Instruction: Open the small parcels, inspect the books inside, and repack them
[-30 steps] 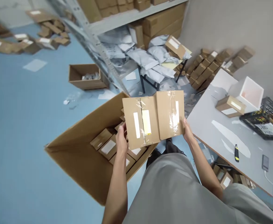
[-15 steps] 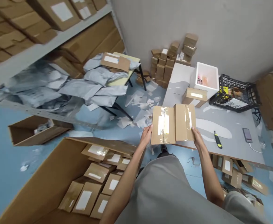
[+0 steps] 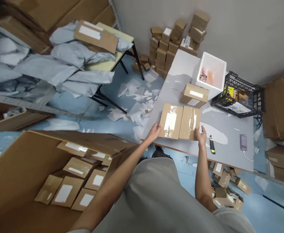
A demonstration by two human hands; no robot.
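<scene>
Two taped cardboard boxes, a left one [image 3: 165, 129] and a right one [image 3: 187, 127], lie side by side at the front edge of the grey table [image 3: 231, 155]. Both have clear tape and white labels on top. My left hand [image 3: 154, 132] is at the left box's outer side, fingers stretched out and fingertips at its edge. Beside the right box's outer side, my right hand [image 3: 201, 134] is open with its fingers apart. A black and yellow utility knife [image 3: 212, 144] lies to the right of that hand. Another labelled box [image 3: 194, 94] stands just behind the pair.
A white foam bin [image 3: 221, 74], a black crate [image 3: 253, 106] and a phone [image 3: 243, 142] are on the table. A large open carton [image 3: 18, 174] with several small boxes stands at lower left. Grey mailer bags [image 3: 69, 55] cover the shelf and yellow table. Paper scraps [image 3: 137, 94] litter the floor.
The two boxes, held between both hands before, now rest on the table. My right hand's fingers have come off the right box. The view has shifted toward the table.
</scene>
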